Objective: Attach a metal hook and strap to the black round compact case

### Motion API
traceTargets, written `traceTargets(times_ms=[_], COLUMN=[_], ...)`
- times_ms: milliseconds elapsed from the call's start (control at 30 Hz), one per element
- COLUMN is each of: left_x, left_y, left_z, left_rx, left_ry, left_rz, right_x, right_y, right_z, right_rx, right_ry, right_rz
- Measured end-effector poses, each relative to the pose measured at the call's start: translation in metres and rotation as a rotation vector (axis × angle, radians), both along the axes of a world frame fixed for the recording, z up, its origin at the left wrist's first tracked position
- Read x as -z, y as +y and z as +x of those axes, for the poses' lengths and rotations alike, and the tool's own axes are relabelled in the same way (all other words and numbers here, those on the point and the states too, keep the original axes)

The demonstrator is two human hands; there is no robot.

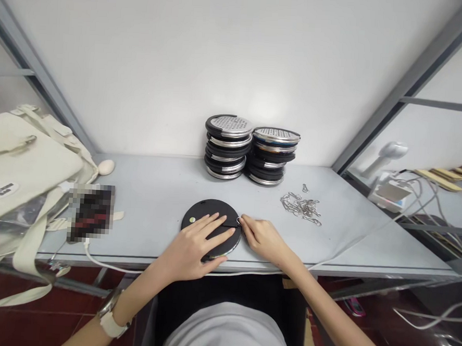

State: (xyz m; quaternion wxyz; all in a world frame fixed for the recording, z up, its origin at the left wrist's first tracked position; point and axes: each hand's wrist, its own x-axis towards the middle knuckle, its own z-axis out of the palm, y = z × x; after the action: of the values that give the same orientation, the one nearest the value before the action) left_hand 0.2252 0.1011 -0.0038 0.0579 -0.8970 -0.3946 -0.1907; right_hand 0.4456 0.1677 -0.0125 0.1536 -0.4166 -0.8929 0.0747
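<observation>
A round black disc-shaped case point(201, 209) with a small pale-green and white dot lies flat near the table's front edge. Across its top my left hand point(199, 244) is spread with the fingers apart, pressing on it. At the disc's right edge, my right hand point(264, 238) has thumb and forefinger pinched on a small metal ring point(238, 220). Whatever else sits inside that pinch is hidden by the fingers. To the right of my right hand lies a pile of small metal clasps with chain links point(301, 206).
Two stacks of round black-and-silver discs with perforated tops, the left stack point(228, 147) and right stack point(273, 154), stand by the wall. A cream bag point(31, 166), an egg-shaped white object point(106, 167) and a blurred-out device point(91, 214) are at left. A white cable point(351, 251) crosses at right.
</observation>
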Motion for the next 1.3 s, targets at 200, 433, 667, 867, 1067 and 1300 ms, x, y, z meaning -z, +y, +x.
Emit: traceTargets(times_ms=[200,433,667,867,1067,1300], left_x=[0.0000,0.0002,0.0017,0.0015,0.0024,0.0015], left_y=[-0.0008,-0.0017,-0.0022,-0.0029,-0.0025,-0.0028], left_z=[-0.0002,0.0009,0.0015,0.0018,0.0017,0.0019], left_rx=[-0.007,-0.011,-0.013,-0.023,-0.023,-0.024], left_ry=[0.000,-0.030,-0.029,-0.010,0.008,0.004], left_rz=[-0.003,0.003,0.012,0.013,0.022,0.021], right_x=[0.0007,0.0006,-0.0012,-0.0004,-0.0015,-0.0014], right_y=[0.0001,-0.0005,-0.0002,-0.0003,-0.0015,-0.0022], right_z=[-0.0010,-0.0006,0.0016,0.0014,0.0009,0.0013], right_rx=[-0.004,0.005,-0.007,-0.008,-0.004,-0.002], right_ry=[-0.039,0.011,0.069,0.088,0.107,0.115], right_rz=[0.014,-0.006,-0.054,-0.059,-0.065,-0.056])
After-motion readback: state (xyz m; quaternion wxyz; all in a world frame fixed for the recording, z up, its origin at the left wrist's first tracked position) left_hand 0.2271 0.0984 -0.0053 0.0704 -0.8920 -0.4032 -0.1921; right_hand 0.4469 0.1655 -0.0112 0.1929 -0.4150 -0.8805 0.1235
